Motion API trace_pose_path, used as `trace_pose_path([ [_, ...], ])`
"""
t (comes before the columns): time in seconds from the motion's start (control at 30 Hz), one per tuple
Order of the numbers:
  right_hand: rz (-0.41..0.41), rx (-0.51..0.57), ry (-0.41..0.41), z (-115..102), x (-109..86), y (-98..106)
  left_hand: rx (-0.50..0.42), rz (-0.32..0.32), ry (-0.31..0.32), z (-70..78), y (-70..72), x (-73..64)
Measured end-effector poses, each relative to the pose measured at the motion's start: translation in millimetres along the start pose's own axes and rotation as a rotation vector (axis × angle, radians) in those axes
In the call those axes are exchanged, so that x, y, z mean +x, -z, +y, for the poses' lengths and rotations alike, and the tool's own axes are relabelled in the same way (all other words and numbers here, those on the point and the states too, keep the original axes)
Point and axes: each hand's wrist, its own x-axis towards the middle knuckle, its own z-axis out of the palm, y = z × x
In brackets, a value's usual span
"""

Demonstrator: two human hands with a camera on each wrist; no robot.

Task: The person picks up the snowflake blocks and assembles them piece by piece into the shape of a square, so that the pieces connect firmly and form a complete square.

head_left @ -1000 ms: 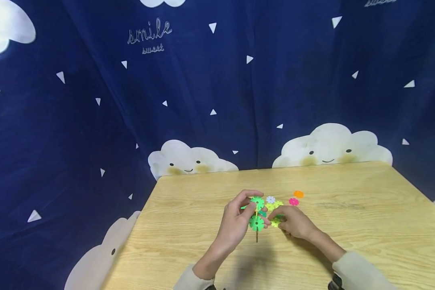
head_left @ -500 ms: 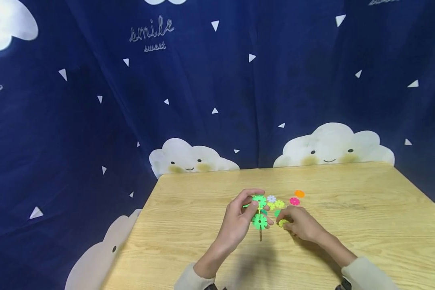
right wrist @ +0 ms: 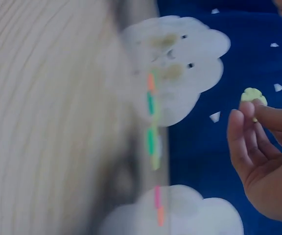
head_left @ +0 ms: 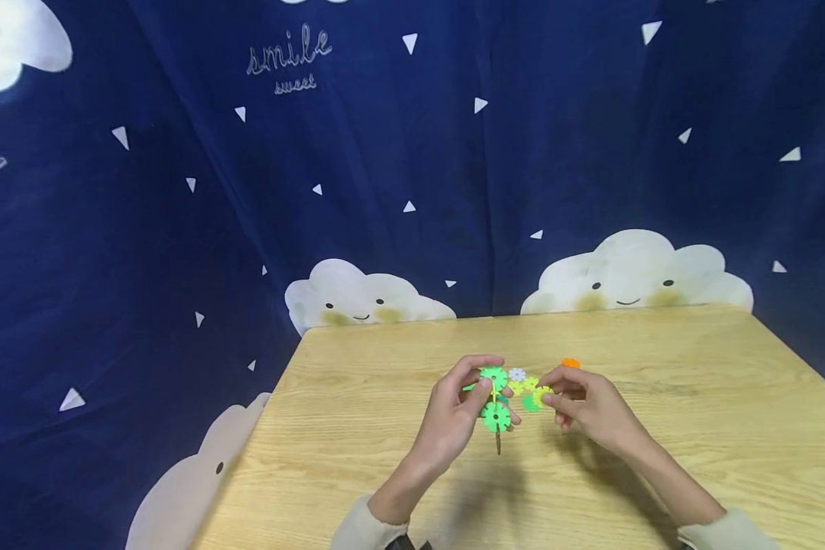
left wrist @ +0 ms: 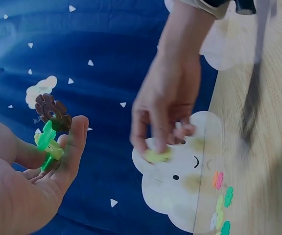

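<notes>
My left hand (head_left: 448,412) holds a build of joined snowflake discs, with two green discs (head_left: 496,417) facing the head camera, one above the other. A brown disc (left wrist: 45,105) sits at one end of it, edge-on and lowest in the head view. Yellow shows between the green pieces in the left wrist view. Just to the right, my right hand (head_left: 594,409) pinches a single yellow snowflake disc (head_left: 542,396) between thumb and fingertips, raised off the table. In the right wrist view the same yellow disc (right wrist: 251,96) stands up from the fingertips, apart from the build.
On the wooden table (head_left: 357,397) behind the hands lie loose discs: a white one (head_left: 517,374), yellow ones (head_left: 531,383), a green one (head_left: 528,404) and an orange one (head_left: 570,363). A pink disc (left wrist: 220,180) shows in the left wrist view. A dark blue curtain (head_left: 399,153) hangs behind.
The right hand has picked the yellow disc up off the table and raised it, now overlapping the pink disc's spot. The left hand keeps its hold on the build, almost still.
</notes>
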Motion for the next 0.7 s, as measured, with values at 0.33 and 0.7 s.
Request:
trace_pose_path([
  [0.33,0.148,0.108,0.124,-51.1,-11.1,-3.4,-0.029,-0.018,0.009,2.9,-5.7,0.8],
  [0.7,0.217,0.034,0.193,-78.2,-17.6,-14.6,-0.022,-0.022,0.014,3.9,-11.6,0.6],
])
